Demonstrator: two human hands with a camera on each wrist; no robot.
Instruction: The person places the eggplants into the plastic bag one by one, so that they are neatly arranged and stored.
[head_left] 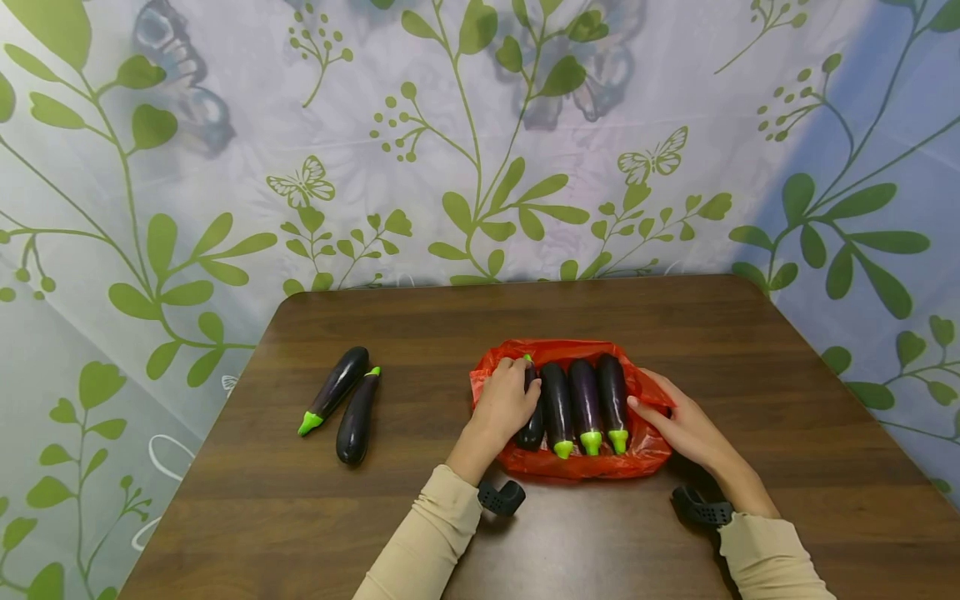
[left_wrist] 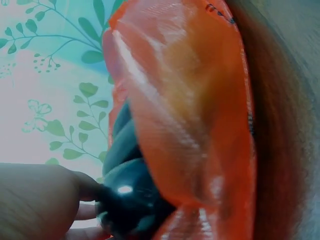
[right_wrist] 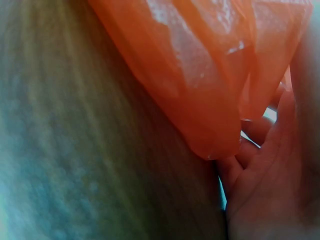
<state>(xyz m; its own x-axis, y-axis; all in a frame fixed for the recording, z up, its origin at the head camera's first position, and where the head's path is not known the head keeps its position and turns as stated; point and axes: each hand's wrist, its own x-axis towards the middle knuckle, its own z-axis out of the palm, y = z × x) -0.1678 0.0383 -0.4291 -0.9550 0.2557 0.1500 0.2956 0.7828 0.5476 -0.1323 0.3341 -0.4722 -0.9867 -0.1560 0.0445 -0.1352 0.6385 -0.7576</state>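
A red plastic bag (head_left: pixel 585 468) lies spread open on the table with several dark eggplants (head_left: pixel 585 398) side by side in it, most with their green caps toward me. My left hand (head_left: pixel 501 408) grips the leftmost eggplant (head_left: pixel 531 429), whose green tip points away from me. In the left wrist view, thumb and fingers sit around the glossy end of that eggplant (left_wrist: pixel 131 192). At the bag's right side, my right hand (head_left: pixel 686 425) holds the edge, thumb over the rim and fingers outside. The right wrist view shows the fingers behind the crumpled bag (right_wrist: pixel 200 100).
Two more eggplants lie on the left of the brown wooden table (head_left: pixel 420 517): one with its green cap toward me (head_left: pixel 339 387), the other with its cap away (head_left: pixel 358 421). A leaf-patterned cloth (head_left: pixel 360 167) hangs behind the table. Both wrists carry black straps.
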